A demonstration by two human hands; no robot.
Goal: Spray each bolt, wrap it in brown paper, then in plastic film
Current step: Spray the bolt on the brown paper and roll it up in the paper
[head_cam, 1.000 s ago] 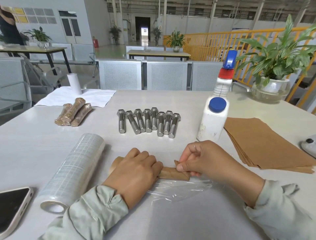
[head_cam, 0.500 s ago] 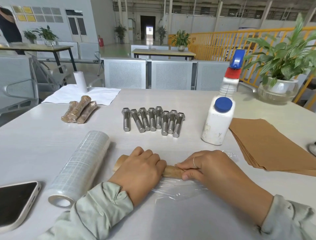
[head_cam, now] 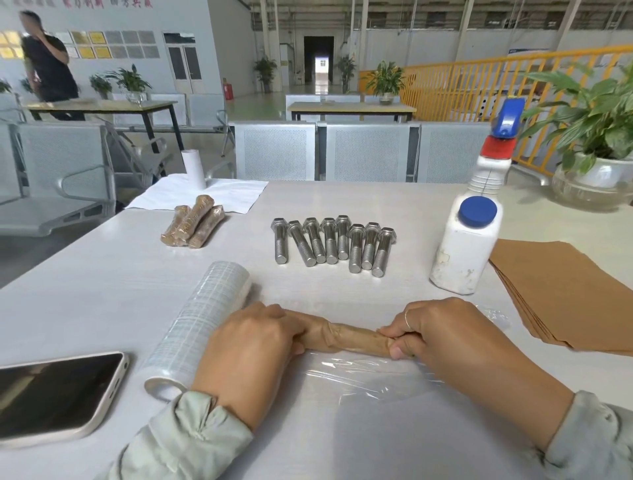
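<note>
Wall lettering (head_cam: 99, 3): red characters far beyond my left hand (head_cam: 250, 346), cut off, unreadable.
Wall plaques (head_cam: 113, 44): too small to read.
White bottle (head_cam: 466, 246), past my right hand (head_cam: 442, 332): no legible label.

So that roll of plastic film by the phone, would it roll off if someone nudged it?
Probably yes: the roll of plastic film is a cylinder lying on its side on the smooth table, so a sideways nudge would likely set it rolling. It looks thickly wound, so fairly firm, not floppy. Its glossy surface may be a little slippery to grip.
</note>
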